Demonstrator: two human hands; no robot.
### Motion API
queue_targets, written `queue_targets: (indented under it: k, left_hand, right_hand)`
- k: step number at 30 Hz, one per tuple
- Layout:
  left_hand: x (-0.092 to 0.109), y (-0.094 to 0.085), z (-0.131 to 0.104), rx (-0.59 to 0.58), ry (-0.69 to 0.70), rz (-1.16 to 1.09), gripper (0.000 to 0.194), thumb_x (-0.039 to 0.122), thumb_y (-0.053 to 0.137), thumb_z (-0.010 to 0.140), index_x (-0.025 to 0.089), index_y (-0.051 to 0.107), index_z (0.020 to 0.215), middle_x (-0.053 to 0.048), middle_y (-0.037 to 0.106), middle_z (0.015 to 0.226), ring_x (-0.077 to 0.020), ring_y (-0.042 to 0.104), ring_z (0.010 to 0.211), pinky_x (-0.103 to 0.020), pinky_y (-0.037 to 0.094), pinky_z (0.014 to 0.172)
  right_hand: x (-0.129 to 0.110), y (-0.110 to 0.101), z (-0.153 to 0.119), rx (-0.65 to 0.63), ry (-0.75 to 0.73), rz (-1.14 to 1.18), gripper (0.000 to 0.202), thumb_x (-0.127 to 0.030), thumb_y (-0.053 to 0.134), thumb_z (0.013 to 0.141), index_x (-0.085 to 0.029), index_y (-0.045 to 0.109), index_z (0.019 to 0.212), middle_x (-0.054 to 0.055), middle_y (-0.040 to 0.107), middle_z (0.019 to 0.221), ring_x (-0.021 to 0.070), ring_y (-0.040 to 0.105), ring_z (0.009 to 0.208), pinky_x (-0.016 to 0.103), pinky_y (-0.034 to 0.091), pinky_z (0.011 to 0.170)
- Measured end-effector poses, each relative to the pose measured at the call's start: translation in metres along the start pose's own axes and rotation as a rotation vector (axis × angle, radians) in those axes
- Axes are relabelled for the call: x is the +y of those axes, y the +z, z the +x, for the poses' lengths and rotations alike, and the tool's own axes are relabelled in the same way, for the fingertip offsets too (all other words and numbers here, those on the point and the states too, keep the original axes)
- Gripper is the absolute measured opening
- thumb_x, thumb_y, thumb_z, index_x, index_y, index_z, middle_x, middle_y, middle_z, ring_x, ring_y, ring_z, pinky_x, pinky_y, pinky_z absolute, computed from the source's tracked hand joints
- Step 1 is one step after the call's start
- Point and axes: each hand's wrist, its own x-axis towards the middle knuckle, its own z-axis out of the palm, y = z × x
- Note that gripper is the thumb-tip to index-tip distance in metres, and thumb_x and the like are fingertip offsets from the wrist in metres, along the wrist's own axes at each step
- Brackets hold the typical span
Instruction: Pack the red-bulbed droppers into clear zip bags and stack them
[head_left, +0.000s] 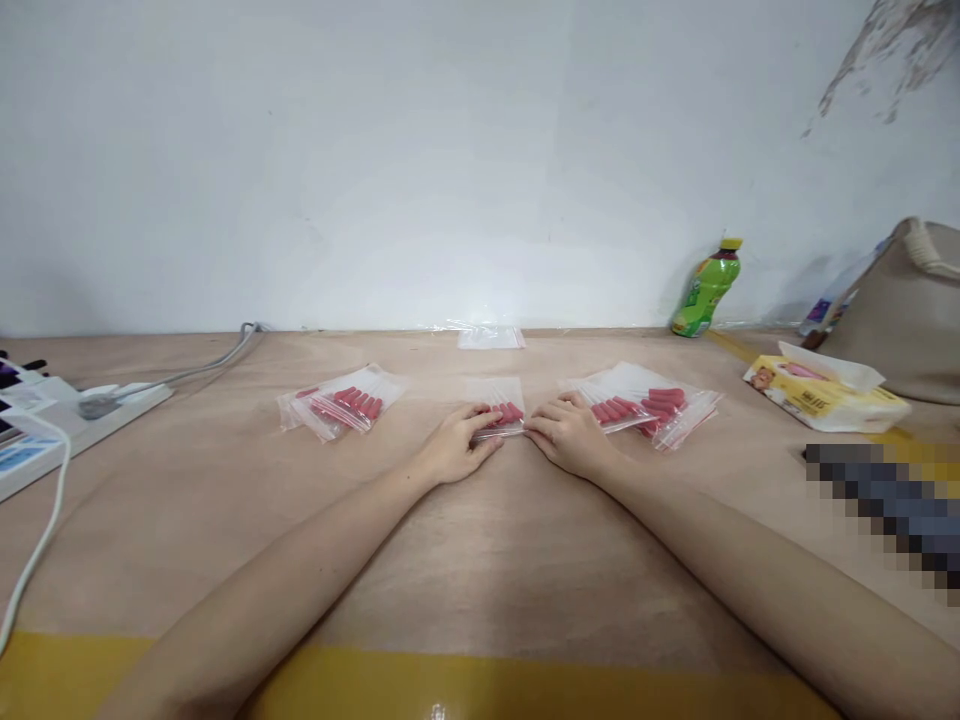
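A small clear zip bag with several red stick-like pieces in it lies on the table between my hands. My left hand has its fingers over the bag's left side, with the thumb close to the near edge. At the bag's near right corner, my right hand pinches the edge with curled fingers. Filled zip bags lie in a left pile beyond my left hand. Another pile of filled bags lies just right of my right hand. What exactly the red pieces are cannot be made out.
Flat clear bags lie by the wall. A green bottle leans there, with a yellow tissue pack and a beige bag to the right. A power strip with cables is at left. A dark pixelated area covers the right edge.
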Motion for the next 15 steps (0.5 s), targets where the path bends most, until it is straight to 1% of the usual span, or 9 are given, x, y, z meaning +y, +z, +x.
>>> queue_targets:
  k: [2,3,5,7,10,15]
  left_hand:
    - [0.001,0.001,0.001,0.044,0.046,0.028,0.035,0.029,0.056,0.081,0.017,0.056,0.114,-0.010,0.053,0.112,-0.0222,0.051,0.105,-0.036,0.043,0.090]
    - [0.001,0.002,0.002,0.068,0.089,0.050,0.033,0.028,0.056,0.081,0.016,0.057,0.112,-0.010,0.053,0.111,-0.0217,0.051,0.104,-0.035,0.043,0.090]
    - [0.003,0.004,0.006,0.105,0.189,0.104,0.027,0.025,0.055,0.081,0.015,0.059,0.107,-0.009,0.057,0.105,-0.0200,0.052,0.099,-0.033,0.044,0.088]
    - [0.005,0.008,0.012,0.116,0.266,0.153,0.020,0.022,0.053,0.082,0.016,0.061,0.100,-0.007,0.060,0.095,-0.0182,0.054,0.092,-0.032,0.044,0.084]
    - [0.006,0.013,0.020,0.116,0.300,0.196,0.015,0.020,0.050,0.083,0.017,0.063,0.091,-0.005,0.062,0.086,-0.0178,0.055,0.084,-0.032,0.044,0.078]
    - [0.006,0.018,0.029,0.112,0.359,0.273,0.018,0.020,0.044,0.087,0.016,0.062,0.084,-0.006,0.063,0.085,-0.0184,0.055,0.081,-0.033,0.042,0.075]
  right_hand:
    - [0.000,-0.002,0.001,-0.023,-0.005,-0.021,0.016,-0.017,0.050,0.082,-0.017,0.064,0.075,0.003,0.065,0.072,0.0134,0.053,0.071,0.033,0.029,0.077]
    - [0.000,-0.003,0.002,-0.031,-0.005,-0.026,0.017,-0.017,0.049,0.082,-0.017,0.064,0.075,0.003,0.065,0.072,0.0133,0.053,0.071,0.033,0.028,0.077]
    - [-0.001,-0.003,0.003,-0.038,-0.002,-0.032,0.019,-0.018,0.047,0.083,-0.016,0.063,0.074,0.003,0.064,0.071,0.0135,0.052,0.071,0.033,0.026,0.077]
    - [-0.001,-0.003,0.003,-0.037,0.000,-0.037,0.019,-0.018,0.046,0.083,-0.016,0.063,0.073,0.003,0.063,0.070,0.0138,0.051,0.071,0.034,0.025,0.077]
    - [-0.001,-0.002,0.004,-0.033,0.006,-0.040,0.019,-0.019,0.046,0.083,-0.015,0.061,0.071,0.003,0.062,0.069,0.0140,0.051,0.070,0.034,0.025,0.078]
    - [0.000,-0.002,0.002,-0.027,0.051,-0.003,0.015,-0.020,0.047,0.082,-0.015,0.059,0.073,0.004,0.063,0.072,0.0144,0.052,0.071,0.034,0.026,0.077]
